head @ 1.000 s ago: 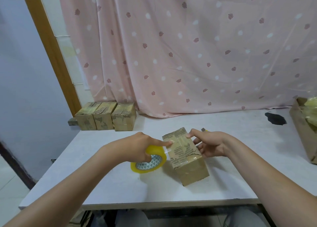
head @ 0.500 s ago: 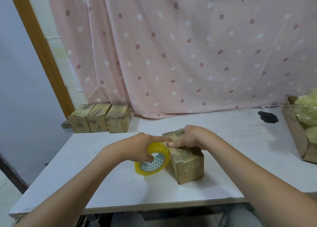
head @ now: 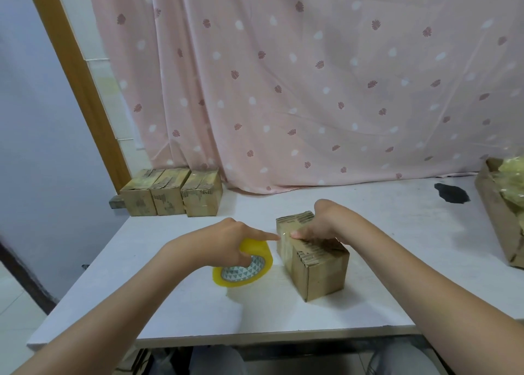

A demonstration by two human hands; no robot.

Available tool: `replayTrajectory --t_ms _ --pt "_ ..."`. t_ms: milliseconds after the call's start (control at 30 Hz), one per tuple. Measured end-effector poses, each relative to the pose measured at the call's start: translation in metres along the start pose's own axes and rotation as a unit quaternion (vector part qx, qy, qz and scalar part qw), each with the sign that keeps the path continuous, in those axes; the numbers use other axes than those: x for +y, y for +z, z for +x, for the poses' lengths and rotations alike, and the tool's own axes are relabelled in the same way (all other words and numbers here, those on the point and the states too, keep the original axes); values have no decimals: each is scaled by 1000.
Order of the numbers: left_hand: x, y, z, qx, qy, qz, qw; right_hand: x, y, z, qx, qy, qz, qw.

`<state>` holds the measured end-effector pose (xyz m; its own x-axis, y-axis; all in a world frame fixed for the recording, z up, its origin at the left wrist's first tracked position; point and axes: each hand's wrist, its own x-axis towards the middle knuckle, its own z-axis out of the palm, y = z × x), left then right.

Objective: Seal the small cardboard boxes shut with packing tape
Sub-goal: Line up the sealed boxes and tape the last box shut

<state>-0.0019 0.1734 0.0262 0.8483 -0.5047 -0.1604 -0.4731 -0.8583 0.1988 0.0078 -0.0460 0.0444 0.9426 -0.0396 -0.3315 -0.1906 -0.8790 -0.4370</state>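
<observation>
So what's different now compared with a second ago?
The right hand came from behind the cardboard box onto its top and now presses down there. The box settled from tilted to flat on the table. The left hand still holds the tape roll beside it, forefinger at the box's edge. The three boxes at the back stayed put.

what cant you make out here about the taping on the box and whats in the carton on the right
- Head view: the right hand covers the box top, so the seam is hidden.
- The clear strip from the tape roll in the left hand is too faint to trace.
- The frame edge cuts off the carton; its yellowish contents are blurred.
</observation>
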Motion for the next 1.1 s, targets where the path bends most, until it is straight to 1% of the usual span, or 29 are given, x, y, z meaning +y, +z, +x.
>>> replayTrajectory --t_ms 67,233,367,433,500,533,600,633,733,800,867,1000,1100 --pt "2 0 4 3 9 14 1000 -8 -1 -2 16 -17 -50 998" --pt "7 1 10 3 14 37 999 -16 -1 -5 -55 -8 -75 996" --pt "1 3 8 3 14 34 999 -25 0 1 -96 22 -75 992" --pt "-1 2 3 10 6 9 1000 -24 -1 2 -88 23 -58 994" --pt "-3 -1 -5 26 -7 -33 999 -16 -3 4 -72 20 -13 997" --pt "-5 -3 -9 37 -8 -50 998 -10 -3 6 -75 24 38 996" --pt "-8 -7 -18 65 -6 -76 995 0 -4 10 -74 21 165 983" --pt "-10 -9 -22 80 -4 -82 993 3 -5 11 -71 20 211 975" --pt "-12 -15 -25 97 3 -86 992 12 -2 13 -90 24 282 955" --pt "-15 -16 -26 84 -2 -72 994 17 0 13 -100 28 318 942" --pt "-18 -14 -28 54 -13 -48 997 23 -1 15 -104 32 346 932" --pt "-18 -11 -30 18 -24 -43 999 30 -1 20 -129 35 367 920" --pt "-12 -12 -25 -31 -36 -2 999 35 2 24 -151 43 382 911"
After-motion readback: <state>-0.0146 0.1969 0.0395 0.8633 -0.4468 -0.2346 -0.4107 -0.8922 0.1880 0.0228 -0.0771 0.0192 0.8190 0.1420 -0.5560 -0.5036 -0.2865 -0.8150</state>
